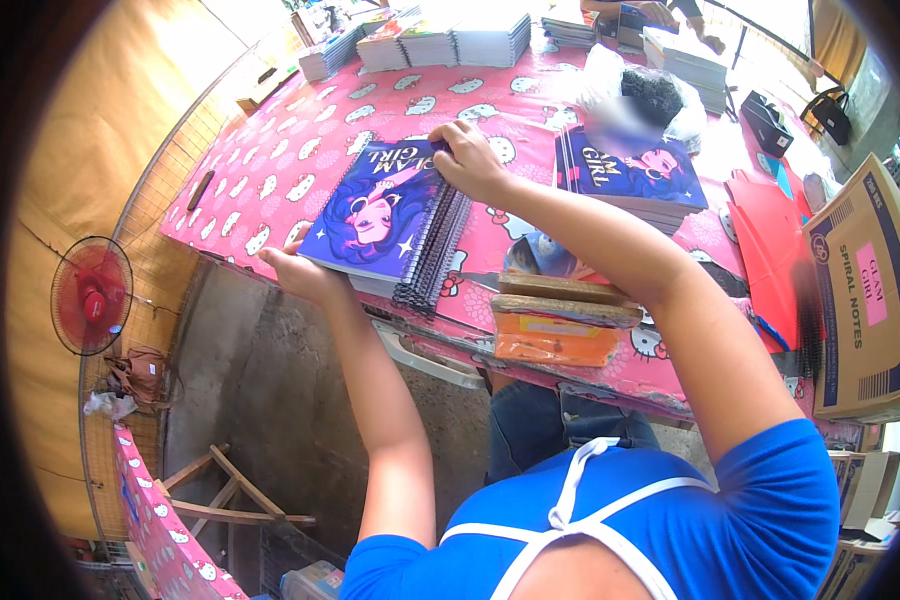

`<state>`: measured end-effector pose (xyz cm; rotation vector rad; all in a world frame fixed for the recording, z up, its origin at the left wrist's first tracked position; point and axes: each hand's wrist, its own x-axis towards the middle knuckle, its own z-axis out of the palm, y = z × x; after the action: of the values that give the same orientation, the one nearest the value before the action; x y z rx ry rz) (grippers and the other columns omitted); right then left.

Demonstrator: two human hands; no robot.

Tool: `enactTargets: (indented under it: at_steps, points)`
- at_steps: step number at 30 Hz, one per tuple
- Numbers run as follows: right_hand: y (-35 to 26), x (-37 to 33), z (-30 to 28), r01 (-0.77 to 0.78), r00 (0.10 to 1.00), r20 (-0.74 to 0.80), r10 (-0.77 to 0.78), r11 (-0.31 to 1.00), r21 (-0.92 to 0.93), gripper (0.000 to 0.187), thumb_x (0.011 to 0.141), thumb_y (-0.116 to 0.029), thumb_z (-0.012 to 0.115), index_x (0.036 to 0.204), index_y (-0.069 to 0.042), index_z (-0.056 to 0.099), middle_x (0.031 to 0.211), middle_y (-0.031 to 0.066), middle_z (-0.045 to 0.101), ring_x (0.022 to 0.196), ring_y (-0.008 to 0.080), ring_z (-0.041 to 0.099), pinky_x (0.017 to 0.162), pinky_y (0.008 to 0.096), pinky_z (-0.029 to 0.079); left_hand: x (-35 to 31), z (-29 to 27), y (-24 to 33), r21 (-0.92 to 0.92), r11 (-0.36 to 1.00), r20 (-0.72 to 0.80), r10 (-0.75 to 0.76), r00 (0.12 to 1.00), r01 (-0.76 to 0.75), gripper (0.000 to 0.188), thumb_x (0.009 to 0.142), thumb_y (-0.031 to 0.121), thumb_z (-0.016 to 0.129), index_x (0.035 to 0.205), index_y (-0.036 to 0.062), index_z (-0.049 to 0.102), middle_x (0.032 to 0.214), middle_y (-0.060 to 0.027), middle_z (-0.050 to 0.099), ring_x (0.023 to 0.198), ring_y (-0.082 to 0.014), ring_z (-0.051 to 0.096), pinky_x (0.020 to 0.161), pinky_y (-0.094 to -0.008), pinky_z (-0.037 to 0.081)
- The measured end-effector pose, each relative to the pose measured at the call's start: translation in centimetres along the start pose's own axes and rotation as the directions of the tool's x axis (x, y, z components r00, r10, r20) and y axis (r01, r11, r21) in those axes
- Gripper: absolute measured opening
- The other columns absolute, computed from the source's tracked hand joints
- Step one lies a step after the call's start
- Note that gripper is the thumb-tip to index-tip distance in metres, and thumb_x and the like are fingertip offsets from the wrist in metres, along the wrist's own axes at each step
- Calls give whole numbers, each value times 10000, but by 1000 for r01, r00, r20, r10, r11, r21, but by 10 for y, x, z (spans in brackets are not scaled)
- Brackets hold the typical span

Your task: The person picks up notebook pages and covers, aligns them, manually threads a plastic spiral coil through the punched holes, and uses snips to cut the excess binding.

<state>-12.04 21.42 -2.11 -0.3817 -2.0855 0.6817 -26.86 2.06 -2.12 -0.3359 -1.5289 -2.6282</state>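
A stack of spiral notebooks [370, 215] with dark blue and purple covers lies near the table's front edge, its black coil bindings toward the right. My left hand [308, 272] is closed around the stack's near left corner, some fingers hidden by the covers. At the far right corner, my right hand [472, 160] curls its fingers over the top edge beside the coils. Another stack of the same notebooks [630, 175] sits to the right, beyond my right forearm. Between the stacks and my body rests an orange block with worn wooden boards [560, 325].
Several notebook stacks [450, 42] line the pink patterned table's [300, 150] far side. Another person's hands [660, 14] show there. A plastic bag [610, 95], red sheets [765, 260] and a carton [865, 300] stand right. A red fan [92, 295] is left.
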Motion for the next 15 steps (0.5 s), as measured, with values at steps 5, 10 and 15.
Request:
enactTargets:
  at_steps: [5,10,15]
  points:
    - [-4,5,2,-61,998,-5,61,996,-58,347,813,-196,496,1069,32,551,1085,224,547,1083,358,505,949,424,397,11,9,1,-325,937,-150,-182,972,125,563,986,497,252,658,62,396,797,-208,646,752,-276,599,818,-407,469]
    - [-9,9,-30,-177,970,131,207,962,-206,613,900,-465,517,1273,18,462,1246,262,484,1224,393,431,1028,439,368,5,18,6,104,990,-127,-85,988,98,530,991,485,232,782,65,480,869,-119,644,797,-234,571,799,-400,450]
    - [7,-39,-172,-130,991,-117,72,765,-631,537,803,-417,670,1175,-38,591,1203,190,574,1118,334,551,943,414,445,-10,-35,64,-114,992,-228,24,973,-51,393,989,385,347,993,34,523,1007,-109,596,909,-181,558,787,-353,449]
